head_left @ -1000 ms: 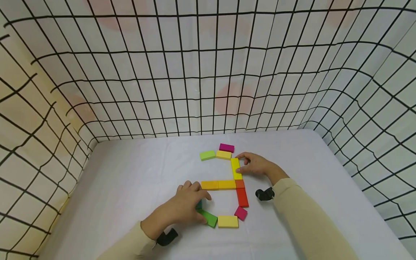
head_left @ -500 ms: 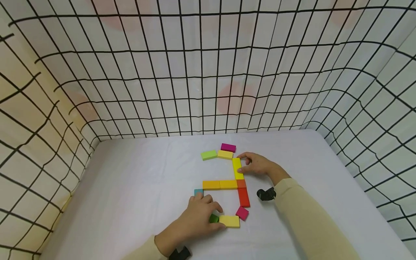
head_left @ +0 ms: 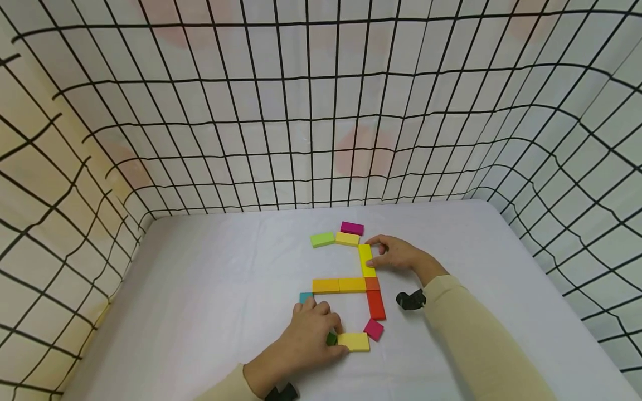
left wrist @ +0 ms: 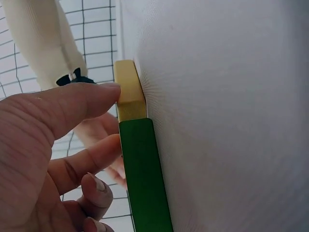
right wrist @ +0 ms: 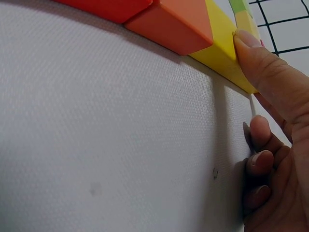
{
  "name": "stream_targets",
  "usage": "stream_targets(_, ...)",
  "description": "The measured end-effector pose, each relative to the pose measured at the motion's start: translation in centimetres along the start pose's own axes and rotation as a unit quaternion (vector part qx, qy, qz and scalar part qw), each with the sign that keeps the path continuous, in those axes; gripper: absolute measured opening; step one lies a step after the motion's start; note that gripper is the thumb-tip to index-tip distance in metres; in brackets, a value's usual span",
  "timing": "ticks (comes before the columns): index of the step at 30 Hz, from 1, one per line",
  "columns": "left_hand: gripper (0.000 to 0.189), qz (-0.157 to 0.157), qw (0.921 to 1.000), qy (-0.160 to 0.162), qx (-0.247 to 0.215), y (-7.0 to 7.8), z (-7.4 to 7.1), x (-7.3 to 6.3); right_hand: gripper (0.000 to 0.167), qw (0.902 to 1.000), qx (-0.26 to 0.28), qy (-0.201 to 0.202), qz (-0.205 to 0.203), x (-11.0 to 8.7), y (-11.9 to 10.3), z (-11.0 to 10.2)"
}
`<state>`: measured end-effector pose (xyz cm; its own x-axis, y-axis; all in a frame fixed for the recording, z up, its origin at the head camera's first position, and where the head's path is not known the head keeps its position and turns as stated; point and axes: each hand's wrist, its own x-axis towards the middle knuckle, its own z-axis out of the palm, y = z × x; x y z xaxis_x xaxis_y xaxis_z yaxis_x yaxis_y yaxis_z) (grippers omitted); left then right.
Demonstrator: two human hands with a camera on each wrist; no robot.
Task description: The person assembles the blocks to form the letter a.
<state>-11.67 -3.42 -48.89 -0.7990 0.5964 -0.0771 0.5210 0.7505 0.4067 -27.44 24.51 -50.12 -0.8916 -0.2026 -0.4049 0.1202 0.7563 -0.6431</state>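
Note:
Flat coloured blocks form a curving line on the white cloth. My left hand (head_left: 311, 331) pinches the left end of a pale yellow block (head_left: 355, 342) at the near end of the line, thumb at its near edge. A dark green block (left wrist: 145, 179) butts against it, mostly hidden under that hand in the head view; a blue block (head_left: 305, 297) shows past the fingers. My right hand (head_left: 398, 254) holds a bright yellow block (head_left: 364, 256), thumb on its side and index finger at its far end. This block meets an orange-red block (right wrist: 171, 24).
Two amber blocks (head_left: 338, 285) run left from the orange-red one. A red block (head_left: 376, 304) and a tilted pink block (head_left: 373, 329) lie below. At the far end are a light green block (head_left: 322, 239), a yellow block (head_left: 347, 239) and a magenta block (head_left: 352, 228). Black wire mesh (head_left: 311, 122) stands behind.
My left hand has moved right and nearer, from the green block to the pale yellow one, uncovering the blue block. My right hand stays at the bright yellow block.

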Motion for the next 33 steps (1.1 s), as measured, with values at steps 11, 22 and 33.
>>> stream_targets(11,0.030,0.002,0.9969,0.011,-0.078,-2.2,-1.5,-0.3,0.065,1.0000,0.006,-0.001,-0.006,-0.2,-0.2,0.1)
stream_targets(22,0.038,-0.055,0.9805,0.058,-0.180,-8.5,-3.1,-0.1,0.066,0.9999,-0.011,0.005,-0.006,0.2,0.2,0.1)
stream_targets(33,0.037,-0.049,0.9692,0.035,-0.239,-10.0,-2.5,-0.1,0.068,0.9999,-0.007,0.006,-0.003,0.1,0.1,0.2)
